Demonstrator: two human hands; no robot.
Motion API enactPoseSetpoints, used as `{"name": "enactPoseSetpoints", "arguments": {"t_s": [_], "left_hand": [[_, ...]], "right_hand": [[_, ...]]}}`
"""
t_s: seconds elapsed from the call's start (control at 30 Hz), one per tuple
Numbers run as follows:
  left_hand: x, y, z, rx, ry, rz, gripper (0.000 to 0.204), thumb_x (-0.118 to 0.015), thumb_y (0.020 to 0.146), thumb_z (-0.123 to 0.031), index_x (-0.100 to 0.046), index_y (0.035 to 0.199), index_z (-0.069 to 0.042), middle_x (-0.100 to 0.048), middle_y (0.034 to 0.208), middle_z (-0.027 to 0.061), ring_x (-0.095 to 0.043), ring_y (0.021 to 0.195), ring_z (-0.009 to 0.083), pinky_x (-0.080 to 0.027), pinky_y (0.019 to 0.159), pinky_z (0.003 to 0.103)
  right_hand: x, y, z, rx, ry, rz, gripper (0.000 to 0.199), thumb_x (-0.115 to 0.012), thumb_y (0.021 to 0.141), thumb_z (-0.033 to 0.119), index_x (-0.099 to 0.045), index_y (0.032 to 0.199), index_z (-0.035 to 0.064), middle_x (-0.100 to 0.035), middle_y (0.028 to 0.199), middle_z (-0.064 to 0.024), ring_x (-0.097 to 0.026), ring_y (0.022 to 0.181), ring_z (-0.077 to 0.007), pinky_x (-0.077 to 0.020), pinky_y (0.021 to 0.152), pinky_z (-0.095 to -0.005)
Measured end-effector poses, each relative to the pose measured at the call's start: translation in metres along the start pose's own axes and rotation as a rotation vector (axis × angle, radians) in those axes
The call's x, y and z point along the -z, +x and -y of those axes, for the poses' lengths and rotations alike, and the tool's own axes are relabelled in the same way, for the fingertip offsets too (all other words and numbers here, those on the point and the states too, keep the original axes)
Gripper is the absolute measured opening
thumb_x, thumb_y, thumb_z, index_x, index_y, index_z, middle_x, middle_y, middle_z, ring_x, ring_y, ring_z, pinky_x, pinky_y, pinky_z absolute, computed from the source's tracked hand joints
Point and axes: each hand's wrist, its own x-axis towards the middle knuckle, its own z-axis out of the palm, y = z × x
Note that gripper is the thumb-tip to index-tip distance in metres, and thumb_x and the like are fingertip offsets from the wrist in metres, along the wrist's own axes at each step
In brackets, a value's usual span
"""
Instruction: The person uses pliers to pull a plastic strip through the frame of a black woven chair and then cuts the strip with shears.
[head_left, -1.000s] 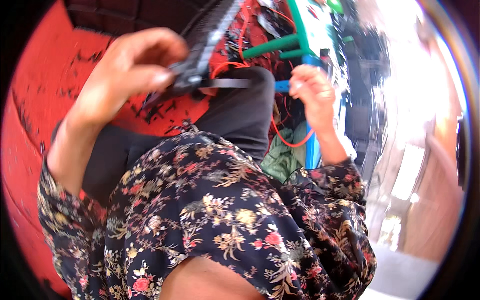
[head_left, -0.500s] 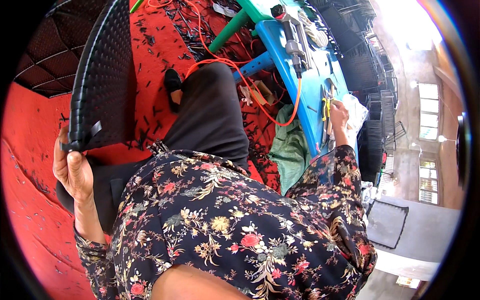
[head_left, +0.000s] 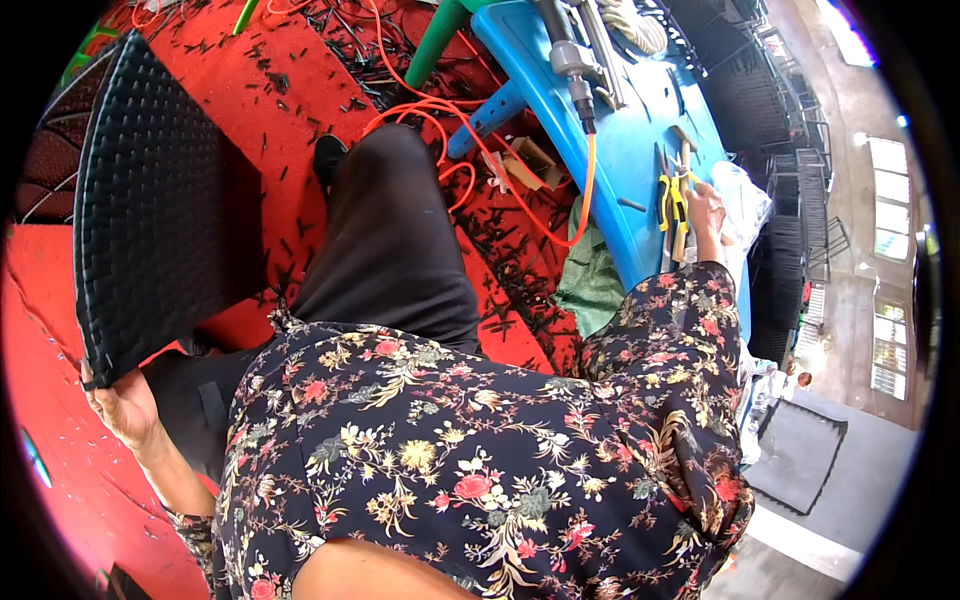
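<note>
A large black woven panel (head_left: 160, 210) stands on edge over the red floor at my left. My left hand (head_left: 122, 405) grips its near bottom corner. My right hand (head_left: 703, 208) reaches onto the blue table (head_left: 625, 150) and rests at a pair of yellow-handled pliers (head_left: 672, 205); whether the fingers close on them I cannot tell. My floral sleeves and black trousers fill the middle of the view.
A metal tool with an orange hose (head_left: 585, 190) lies on the blue table. Orange hose loops and several black offcuts litter the red floor (head_left: 300, 90). Green cloth (head_left: 590, 285) lies under the table. Black frames (head_left: 800, 200) stack at the right.
My left hand has lowered the black panel from near my face to the floor at my left. My right hand moved from near the table's edge onto the pliers.
</note>
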Motion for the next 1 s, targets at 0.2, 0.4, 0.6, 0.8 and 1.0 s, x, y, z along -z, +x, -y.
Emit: {"name": "enactPoseSetpoints", "arguments": {"t_s": [0.2, 0.4, 0.6, 0.8, 1.0], "left_hand": [[0.016, -0.006, -0.021, 0.129, -0.101, -0.073, 0.059, -0.065, 0.075, -0.043, -0.052, 0.117, -0.004, -0.048, 0.126, 0.0077, -0.04, 0.12, 0.0222, -0.024, 0.104, 0.041], [0.025, -0.006, -0.027, 0.18, -0.091, -0.048, 0.059, -0.068, 0.07, -0.045, -0.055, 0.116, -0.01, -0.048, 0.126, 0.0047, -0.042, 0.118, 0.0214, -0.026, 0.103, 0.04], [0.038, -0.008, -0.03, 0.199, -0.04, -0.062, 0.072, -0.069, 0.067, -0.049, -0.049, 0.122, -0.007, -0.042, 0.132, 0.0054, -0.035, 0.123, 0.0227, -0.023, 0.104, 0.042], [0.031, 0.0, -0.028, 0.2, -0.161, -0.062, 0.074, -0.069, 0.068, -0.049, -0.046, 0.125, -0.007, -0.042, 0.131, 0.0058, -0.035, 0.123, 0.0241, -0.023, 0.104, 0.041], [-0.004, -0.002, -0.012, 0.197, -0.292, -0.07, 0.069, -0.068, 0.066, -0.028, -0.042, 0.124, 0.002, -0.044, 0.129, 0.0123, -0.038, 0.121, 0.0248, -0.025, 0.104, 0.039]], "right_hand": [[0.004, -0.024, 0.019, 0.136, 0.235, -0.098, 0.029, -0.053, 0.08, 0.027, -0.062, 0.1, 0.0088, -0.064, 0.093, -0.0143, -0.061, 0.089, -0.0295, -0.0449, 0.079, -0.0367], [0.003, -0.025, 0.012, 0.083, 0.19, -0.137, 0.025, -0.054, 0.077, 0.02, -0.063, 0.097, 0.0079, -0.064, 0.089, -0.0142, -0.061, 0.086, -0.0296, -0.0454, 0.078, -0.0364], [0.01, -0.031, 0.012, 0.029, 0.23, -0.065, 0.022, -0.053, 0.075, 0.017, -0.064, 0.091, 0.0071, -0.065, 0.079, -0.0132, -0.064, 0.077, -0.0251, -0.0469, 0.073, -0.0349], [0.015, -0.077, 0.019, 0.132, -0.195, 0.221, 0.026, -0.054, 0.074, 0.028, -0.063, 0.085, 0.0062, -0.062, 0.086, -0.0182, -0.06, 0.084, -0.0351, -0.046, 0.076, -0.0404], [-0.042, -0.08, -0.02, 0.367, -0.055, 0.166, 0.041, -0.047, 0.072, 0.01, -0.05, 0.113, 0.0103, -0.061, 0.094, -0.0177, -0.058, 0.083, -0.0349, -0.0454, 0.071, -0.0418]]}}
